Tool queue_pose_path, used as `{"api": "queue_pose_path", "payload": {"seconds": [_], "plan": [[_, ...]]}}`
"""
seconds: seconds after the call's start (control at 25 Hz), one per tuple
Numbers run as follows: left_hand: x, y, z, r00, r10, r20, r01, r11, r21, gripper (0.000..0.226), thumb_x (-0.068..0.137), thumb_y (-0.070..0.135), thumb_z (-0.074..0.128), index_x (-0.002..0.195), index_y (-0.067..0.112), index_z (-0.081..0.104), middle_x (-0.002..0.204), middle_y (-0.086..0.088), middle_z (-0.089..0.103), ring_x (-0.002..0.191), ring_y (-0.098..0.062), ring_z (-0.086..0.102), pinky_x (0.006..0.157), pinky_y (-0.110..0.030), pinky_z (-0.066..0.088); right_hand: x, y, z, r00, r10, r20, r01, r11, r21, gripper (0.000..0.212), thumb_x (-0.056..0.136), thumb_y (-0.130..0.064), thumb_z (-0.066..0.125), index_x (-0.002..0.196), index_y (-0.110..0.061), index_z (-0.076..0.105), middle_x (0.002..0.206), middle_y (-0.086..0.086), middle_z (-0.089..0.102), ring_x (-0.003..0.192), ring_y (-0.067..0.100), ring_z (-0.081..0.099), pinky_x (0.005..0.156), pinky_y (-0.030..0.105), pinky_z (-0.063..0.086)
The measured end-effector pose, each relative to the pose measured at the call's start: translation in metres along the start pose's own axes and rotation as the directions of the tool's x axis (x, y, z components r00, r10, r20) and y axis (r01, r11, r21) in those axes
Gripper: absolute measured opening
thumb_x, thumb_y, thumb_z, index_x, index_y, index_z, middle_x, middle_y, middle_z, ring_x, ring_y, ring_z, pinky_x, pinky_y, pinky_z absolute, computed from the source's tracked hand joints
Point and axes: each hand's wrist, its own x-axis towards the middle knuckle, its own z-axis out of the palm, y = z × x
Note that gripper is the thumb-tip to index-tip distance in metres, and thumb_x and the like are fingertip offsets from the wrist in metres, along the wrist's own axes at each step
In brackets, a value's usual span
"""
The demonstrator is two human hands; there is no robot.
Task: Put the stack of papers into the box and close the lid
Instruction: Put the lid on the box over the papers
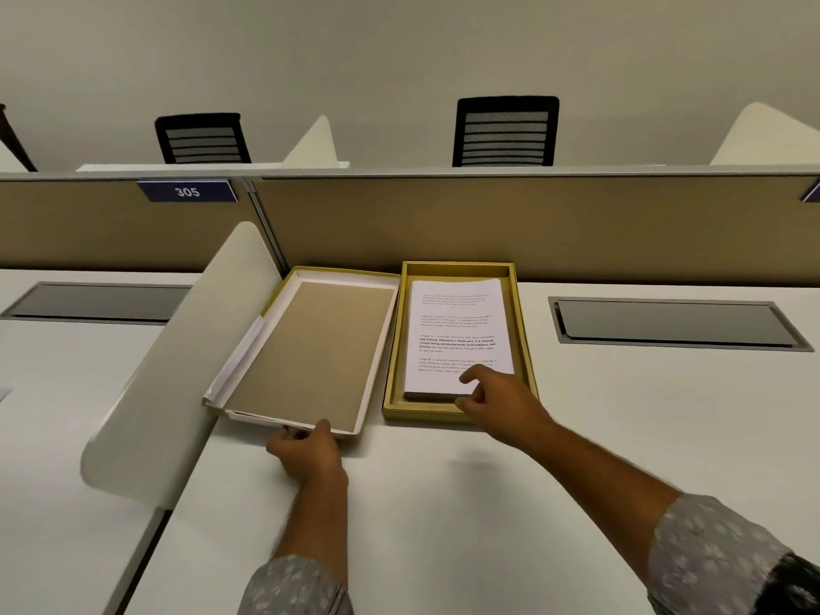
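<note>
Gold cardboard walls of the box [392, 348] already surround the stack of papers [459, 335], which lies flat inside with its printed top sheet facing up and a strip of bare box floor showing at the far end. So the first half of the job looks done: the papers are in.

The right hand [497, 399] rests at the near end of the stack, thumb on the top sheet and fingers curled by the near edge, as if squaring or pressing the pile down. It is loosely closed against the paper rather than lifting it, though whether the fingers actually pinch the edge is hard to tell from this angle.

The lid [310, 348] sits just left of the box on the white desk [443, 503], upside down with its brown inside showing, touching or nearly touching the box along one side. Its left side leans against the curved white divider [168, 357]. The left hand [306, 450] grips the lid's near rim, thumb on top and fingers tucked beneath.

What remains, by my reading, is the second half: free the right hand, turn the lid over, lower it squarely onto the box and press it shut.
</note>
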Motion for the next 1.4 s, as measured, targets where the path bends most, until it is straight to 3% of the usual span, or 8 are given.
{"api": "queue_pose_path", "payload": {"seconds": [0.16, 0.32, 0.52, 0.8, 0.92, 1.08, 1.2, 1.4], "plan": [[-0.018, 0.000, -0.001, 0.993, 0.065, 0.096, -0.043, 0.974, -0.221, 0.089, 0.083, -0.013, 0.080, 0.156, 0.020, 0.042, 0.144, -0.005, 0.058, 0.123, -0.031, 0.065, 0.082, -0.042, 0.065, -0.008, -0.034, -0.001, 0.999, -0.047, 0.019, 0.042, 0.979, 0.197, 0.032, 0.095, -0.035, 0.074, 0.125, -0.030, 0.064, 0.092, -0.008, 0.076, 0.078, 0.012, 0.076, 0.067, 0.026, 0.058], [-0.048, -0.005, -0.003, 0.913, 0.319, 0.254, -0.335, 0.942, 0.021, 0.087, 0.080, -0.003, 0.089, 0.150, 0.025, 0.045, 0.144, 0.001, 0.057, 0.123, -0.022, 0.062, 0.086, -0.029, 0.061, -0.021, -0.069, -0.006, 0.993, -0.117, 0.008, 0.100, 0.880, 0.465, 0.027, 0.098, -0.038, 0.071, 0.122, -0.026, 0.067, 0.098, -0.005, 0.077, 0.082, 0.010, 0.078, 0.073, 0.027, 0.064], [-0.066, -0.019, -0.008, 0.524, 0.701, 0.484, -0.846, 0.493, 0.203, 0.053, 0.080, -0.006, 0.086, 0.121, 0.010, 0.057, 0.119, -0.005, 0.059, 0.106, -0.024, 0.062, 0.092, -0.035, 0.059, -0.036, -0.090, -0.020, 0.998, -0.042, -0.041, 0.058, 0.689, 0.722, 0.028, 0.108, -0.046, 0.048, 0.120, -0.026, 0.062, 0.098, 0.003, 0.076, 0.081, 0.020, 0.077, 0.063, 0.021, 0.060], [-0.064, -0.039, -0.009, 0.295, 0.635, 0.714, -0.954, 0.158, 0.254, 0.055, 0.073, -0.018, 0.081, 0.120, 0.008, 0.066, 0.118, -0.015, 0.065, 0.108, -0.038, 0.064, 0.095, -0.051, 0.062, -0.054, -0.031, -0.030, 0.954, 0.298, -0.031, -0.099, 0.409, 0.907, 0.041, 0.105, -0.044, 0.041, 0.111, -0.016, 0.070, 0.090, 0.017, 0.079, 0.065, 0.024, 0.074, 0.055, 0.029, 0.059], [-0.060, -0.050, -0.016, 0.213, 0.522, 0.826, -0.977, 0.090, 0.195, 0.054, 0.074, -0.010, 0.083, 0.123, 0.012, 0.072, 0.127, -0.008, 0.065, 0.111, -0.032, 0.063, 0.095, -0.054, 0.059, -0.063, 0.006, -0.028, 0.929, 0.369, -0.014, -0.195, 0.523, 0.830, 0.042, 0.100, -0.058, 0.057, 0.102, -0.018, 0.069, 0.090, 0.015, 0.080, 0.062, 0.022, 0.074, 0.058, 0.035, 0.064], [-0.047, -0.060, -0.029, 0.310, 0.296, 0.903, -0.927, 0.303, 0.219, 0.060, 0.080, 0.023, 0.091, 0.135, 0.032, 0.070, 0.159, 0.002, 0.047, 0.145, -0.020, 0.045, 0.119, -0.046, 0.045, -0.077, 0.058, -0.012, 0.915, 0.402, 0.023, -0.299, 0.640, 0.708, 0.035, 0.098, -0.042, 0.069, 0.117, -0.013, 0.065, 0.104, 0.013, 0.077, 0.085, 0.027, 0.077, 0.081, 0.047, 0.068], [-0.043, -0.062, -0.030, 0.510, 0.237, 0.827, -0.776, 0.540, 0.324, 0.055, 0.089, 0.047, 0.078, 0.141, 0.033, 0.065, 0.169, 0.001, 0.037, 0.154, -0.021, 0.039, 0.119, -0.042, 0.044, -0.083, 0.083, -0.008, 0.898, 0.430, 0.090, -0.373, 0.639, 0.673, 0.031, 0.102, -0.038, 0.064, 0.121, -0.014, 0.062, 0.116, 0.013, 0.072, 0.102, 0.029, 0.071, 0.092, 0.047, 0.064], [-0.034, -0.062, -0.014, 0.700, 0.171, 0.693, -0.587, 0.692, 0.421, 0.052, 0.098, 0.021, 0.073, 0.148, 0.021, 0.058, 0.150, -0.004, 0.059, 0.139, -0.032, 0.057, 0.108, -0.039, 0.053, -0.082, 0.105, 0.007, 0.883, 0.446, 0.146, -0.432, 0.650, 0.625, 0.034, 0.106, -0.037, 0.057, 0.134, -0.017, 0.055, 0.120, 0.006, 0.065, 0.108, 0.026, 0.066, 0.082, 0.033, 0.061]]}}
